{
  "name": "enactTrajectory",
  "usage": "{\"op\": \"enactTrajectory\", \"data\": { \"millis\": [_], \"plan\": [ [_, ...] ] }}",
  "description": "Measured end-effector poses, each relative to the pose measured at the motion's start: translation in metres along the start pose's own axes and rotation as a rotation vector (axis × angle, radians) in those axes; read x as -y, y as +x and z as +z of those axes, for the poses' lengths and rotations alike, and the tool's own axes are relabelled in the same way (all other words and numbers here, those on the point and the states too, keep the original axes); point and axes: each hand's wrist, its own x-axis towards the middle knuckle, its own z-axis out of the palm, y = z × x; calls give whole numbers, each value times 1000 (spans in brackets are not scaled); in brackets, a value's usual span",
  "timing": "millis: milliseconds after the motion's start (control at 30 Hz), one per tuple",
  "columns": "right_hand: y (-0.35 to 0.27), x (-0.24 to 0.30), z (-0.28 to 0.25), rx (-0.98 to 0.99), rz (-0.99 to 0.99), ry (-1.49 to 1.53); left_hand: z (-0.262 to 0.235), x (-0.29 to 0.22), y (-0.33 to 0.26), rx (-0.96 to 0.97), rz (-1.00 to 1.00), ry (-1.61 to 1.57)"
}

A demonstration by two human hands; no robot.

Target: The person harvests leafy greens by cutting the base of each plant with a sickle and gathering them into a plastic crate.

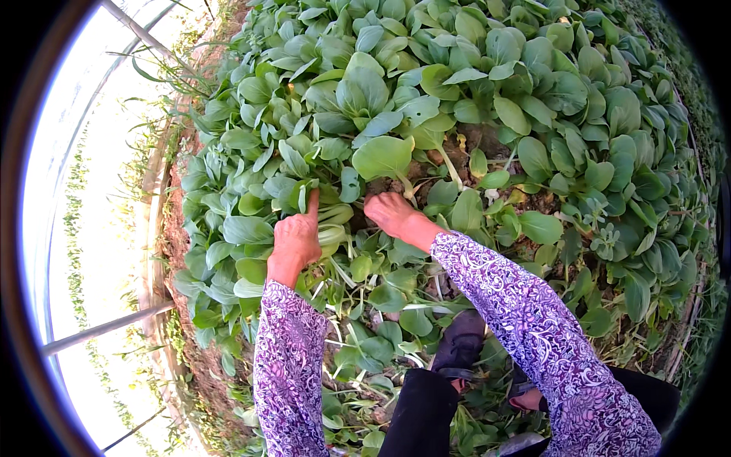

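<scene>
My left hand (295, 242) is wrapped around a bunch of bok choy (333, 227), whose pale green stalks show just right of the fingers. Its index finger points up along the leaves. To the right, my right hand (392, 214) reaches down among the plants, close to the soil, with the fingers curled. Its fingertips are hidden, so what they grip cannot be made out. A broad bok choy leaf (383, 158) rises just beyond it. Farther off, a pale stalk (451, 166) leans over bare soil (478, 139).
Dense bok choy (487, 57) fills the bed ahead and to both sides. Cut or fallen leaves and stalks (415, 321) litter the ground near my dark shoe (461, 343). At left, a metal pole (106, 328) and bright sheeting (84, 251) border the bed.
</scene>
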Motion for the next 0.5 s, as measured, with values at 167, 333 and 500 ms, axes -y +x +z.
{"op": "enactTrajectory", "data": {
  "millis": [167, 333, 500],
  "plan": [
    [8, -5, 3, 135, 299, 480, 20, 11, 6, 46, -25, -113],
    [3, 10, 8, -52, 450, 908, 49, 4, -16, -38, -10, -112],
    [-4, -1, 28, -64, 517, 808, 58, -9, -12, -120, 35, -140]
  ]
}}
